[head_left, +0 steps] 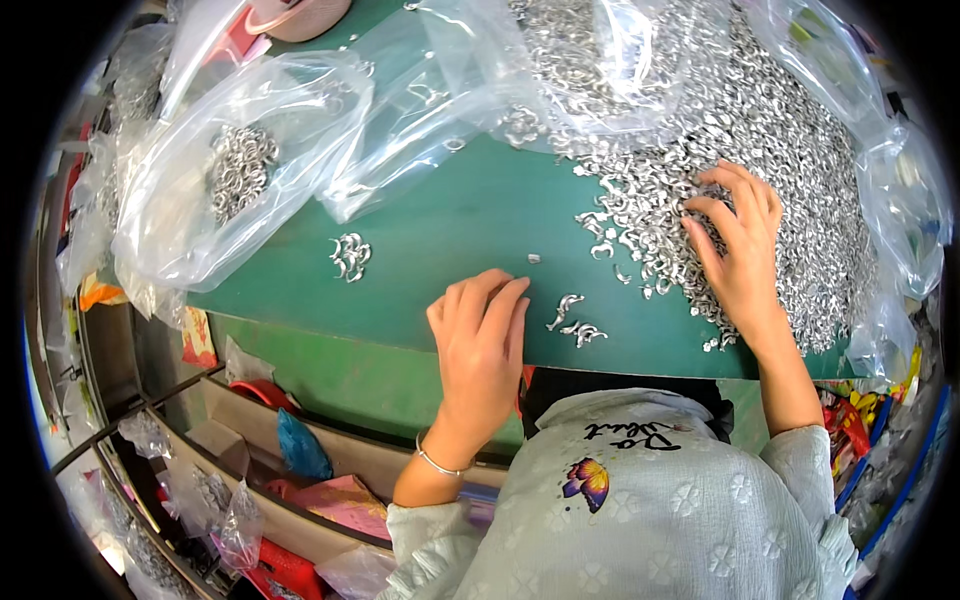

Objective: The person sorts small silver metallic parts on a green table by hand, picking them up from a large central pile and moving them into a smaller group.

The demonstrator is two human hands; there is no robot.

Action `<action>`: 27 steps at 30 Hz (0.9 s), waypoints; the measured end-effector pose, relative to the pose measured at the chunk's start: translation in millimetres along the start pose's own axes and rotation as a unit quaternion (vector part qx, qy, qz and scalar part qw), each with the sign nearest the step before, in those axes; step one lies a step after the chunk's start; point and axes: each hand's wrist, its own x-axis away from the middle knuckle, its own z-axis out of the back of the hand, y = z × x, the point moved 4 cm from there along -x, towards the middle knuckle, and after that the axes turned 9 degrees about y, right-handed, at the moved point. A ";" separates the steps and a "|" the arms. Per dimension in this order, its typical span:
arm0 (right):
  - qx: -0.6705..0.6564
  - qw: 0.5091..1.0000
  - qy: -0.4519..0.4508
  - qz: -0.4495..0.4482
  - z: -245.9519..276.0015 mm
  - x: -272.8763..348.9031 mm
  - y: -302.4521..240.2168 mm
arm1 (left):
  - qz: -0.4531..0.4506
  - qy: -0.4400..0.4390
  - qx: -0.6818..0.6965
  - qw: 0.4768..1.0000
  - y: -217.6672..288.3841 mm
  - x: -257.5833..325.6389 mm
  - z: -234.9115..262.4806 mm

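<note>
A large heap of small curved silvery metal pieces (800, 220) covers the right side of the green table (440, 235). My right hand (740, 245) is at the heap's left edge, its bent fingers slightly apart and their tips among the pieces. Over the front edge of the table, my left hand (478, 340) has its fingers curled together; whatever they may hold is hidden. Between the hands lie a few loose curved pieces (580, 328), and one small silvery piece (534, 259) sits just beyond the left fingertips. Farther left is a little cluster of curved pieces (351, 257).
An open clear plastic bag (165, 235) with metal rings (241, 172) inside lies at the left. More clear plastic (640, 90) covers the heap's far part. A pink bowl (300, 20) stands at the far left. Below the table's edge are drawers (300, 510) holding bags.
</note>
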 end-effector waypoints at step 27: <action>-0.195 0.971 -0.123 0.064 -10.4 6.5 -48.0 | -0.085 -0.060 0.128 0.986 -28.0 -96.8 -62.3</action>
